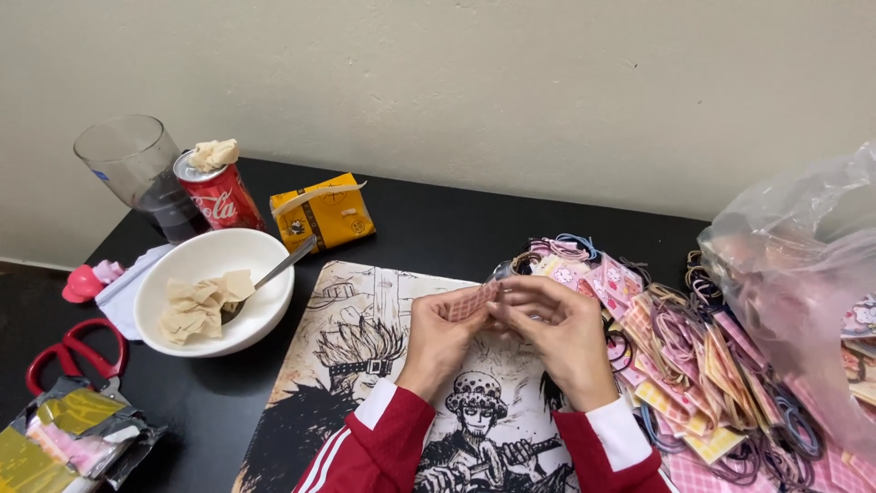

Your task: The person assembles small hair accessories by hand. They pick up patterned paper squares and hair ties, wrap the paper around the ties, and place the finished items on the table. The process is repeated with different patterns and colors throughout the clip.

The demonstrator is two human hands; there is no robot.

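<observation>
Currently small pink checkered card (471, 301) held above the printed mat (365, 365) mid-bench, long axis running near-left to far-right, tilted up at right; left hand (440, 330) fingers pinched on its left end, right hand (557, 324) fingers closed on the right end; thin flat paper, glossy heap of similar cards (703, 365) right.

Bowl (214, 265) left, cards (703, 365) right of mat (365, 365)

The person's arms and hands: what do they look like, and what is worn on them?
Both arms wear red sleeves with white cuffs. The left sleeve has white stripes along it; the right sleeve shows none here. The left hand and right hand are bare, with no gloves or rings visible.
</observation>
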